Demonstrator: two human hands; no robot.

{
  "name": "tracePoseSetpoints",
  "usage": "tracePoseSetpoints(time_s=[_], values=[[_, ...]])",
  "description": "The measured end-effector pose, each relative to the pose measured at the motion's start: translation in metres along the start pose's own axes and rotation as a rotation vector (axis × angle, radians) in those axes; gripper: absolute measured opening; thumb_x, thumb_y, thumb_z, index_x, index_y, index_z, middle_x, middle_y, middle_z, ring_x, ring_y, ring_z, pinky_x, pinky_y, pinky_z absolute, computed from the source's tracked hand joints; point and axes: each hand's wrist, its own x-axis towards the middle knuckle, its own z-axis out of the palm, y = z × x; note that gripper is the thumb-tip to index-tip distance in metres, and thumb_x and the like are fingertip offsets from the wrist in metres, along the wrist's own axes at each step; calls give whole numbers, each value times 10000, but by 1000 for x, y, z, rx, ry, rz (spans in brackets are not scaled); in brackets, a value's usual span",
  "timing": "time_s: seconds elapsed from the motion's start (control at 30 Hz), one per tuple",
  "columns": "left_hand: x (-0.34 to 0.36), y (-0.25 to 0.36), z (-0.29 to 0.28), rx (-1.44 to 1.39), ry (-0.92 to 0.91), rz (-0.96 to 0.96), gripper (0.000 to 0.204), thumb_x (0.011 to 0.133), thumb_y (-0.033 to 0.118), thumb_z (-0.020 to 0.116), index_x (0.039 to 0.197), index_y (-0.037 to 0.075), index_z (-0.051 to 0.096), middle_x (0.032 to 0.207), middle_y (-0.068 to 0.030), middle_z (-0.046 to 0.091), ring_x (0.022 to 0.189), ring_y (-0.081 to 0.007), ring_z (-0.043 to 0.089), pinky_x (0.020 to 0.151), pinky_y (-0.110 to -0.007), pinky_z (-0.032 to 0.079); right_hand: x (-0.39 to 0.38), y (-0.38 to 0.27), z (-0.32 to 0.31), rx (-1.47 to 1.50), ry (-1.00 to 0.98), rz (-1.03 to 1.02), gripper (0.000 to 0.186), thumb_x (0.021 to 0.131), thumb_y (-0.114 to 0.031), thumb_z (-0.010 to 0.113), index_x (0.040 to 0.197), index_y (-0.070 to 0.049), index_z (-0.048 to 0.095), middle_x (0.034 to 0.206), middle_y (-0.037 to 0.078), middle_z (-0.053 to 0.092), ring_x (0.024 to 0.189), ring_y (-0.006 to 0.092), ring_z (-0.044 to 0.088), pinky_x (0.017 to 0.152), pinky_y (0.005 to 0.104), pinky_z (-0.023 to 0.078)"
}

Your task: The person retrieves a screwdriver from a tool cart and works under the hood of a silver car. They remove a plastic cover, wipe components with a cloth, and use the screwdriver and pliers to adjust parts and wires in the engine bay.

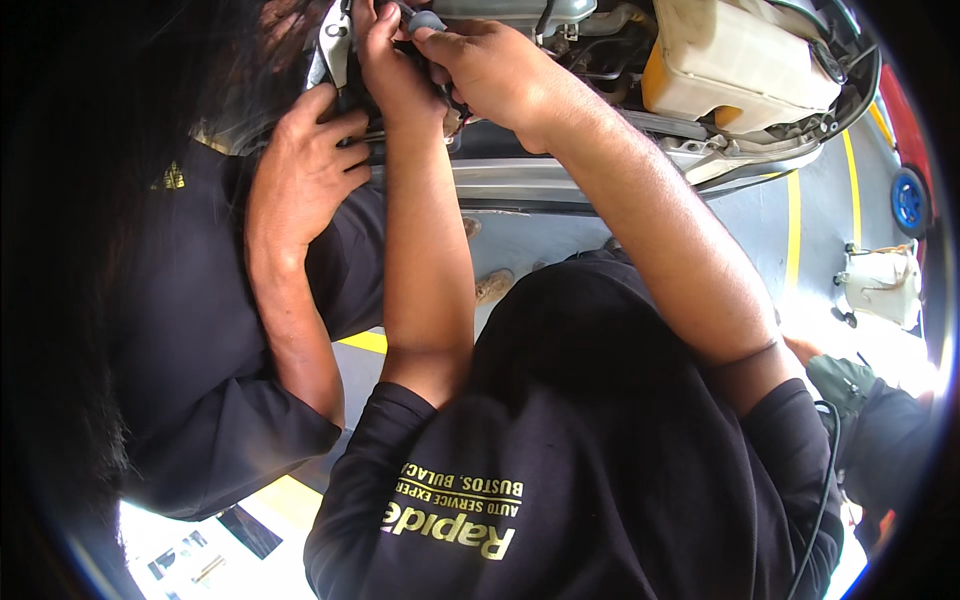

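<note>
At the top of the head view both my arms reach into the front of a car. My right hand (490, 75) is closed around a tool with a rounded grey handle end (427, 21); the rest of it is mostly hidden. My left hand (400, 85) sits just beside it, its fingers bent up by a pale metal bracket (336, 50) and partly cut off by the picture's edge. Whatever those fingers grip cannot be made out. Close on the left, a co-worker's hand (318, 150) rests with curled fingers at the car's front edge.
A white plastic tank (735, 65) sits in the engine bay on the right. The co-worker in dark clothes (200, 300) stands close at my left. A wheeled white container (882, 285) and a red thing with a blue wheel (908, 202) stand far right. Another person (880, 430) is at lower right.
</note>
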Motion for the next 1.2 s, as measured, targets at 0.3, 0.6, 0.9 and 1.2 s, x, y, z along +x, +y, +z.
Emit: tracePoseSetpoints(time_s=[0.3,0.6,0.9,1.2], values=[[-1,4,-5,-117,-167,0,549,1066,255,469,1600,124,454,1219,-176,698,930,-217,688,733,-312,576,-2,2,5,48,47,-25,503,1078,-447,554,1133,38,677,927,99,671,836,186,621,788,350,532],[-1,10,-8,-112,-201,-53,551,1029,303,471,1561,165,433,1127,-234,677,877,-244,629,795,-369,553,-2,9,11,-23,90,-84,536,1076,-457,554,1197,50,678,975,121,707,890,207,661,846,354,538],[-5,10,2,8,-163,-5,512,1038,303,439,1518,125,455,1148,-263,681,865,-237,642,758,-350,552,-6,9,7,-78,60,-65,570,1074,-480,561,1256,49,670,1033,178,736,997,271,728,916,379,554],[-11,14,22,262,-48,56,576,991,273,394,1524,54,372,1023,-226,714,748,-172,617,729,-295,508,-10,5,1,-482,2,-237,618,1082,-486,557,1405,39,590,1167,240,725,1132,316,726,994,416,550]])
